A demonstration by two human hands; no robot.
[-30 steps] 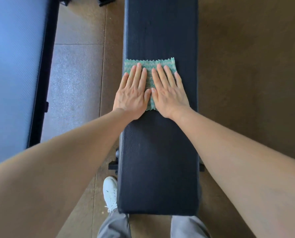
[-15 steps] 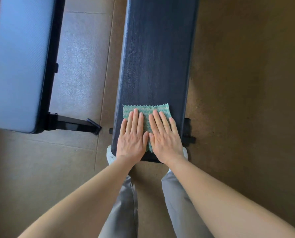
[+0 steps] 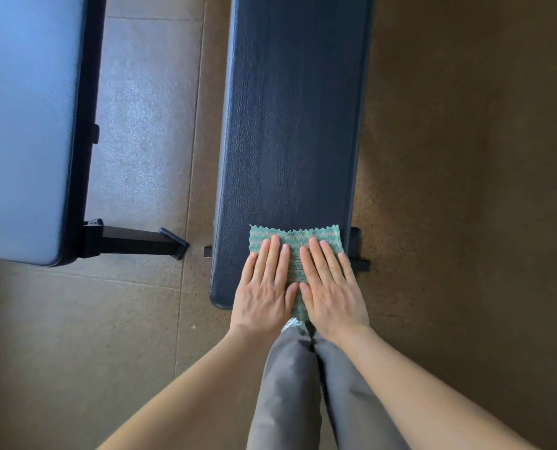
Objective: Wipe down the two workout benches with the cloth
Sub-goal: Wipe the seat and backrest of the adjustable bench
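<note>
While both hands, left hand (image 3: 264, 289) and right hand (image 3: 330, 287), press flat with fingers spread on the cloth (image 3: 298, 245), it sits at the dark worktop's (image 3: 290, 125) near end; unwiped length runs straight ahead.

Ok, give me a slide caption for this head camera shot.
Both hands, left and right, press a green cloth flat on the near end of the dark bench.
</note>
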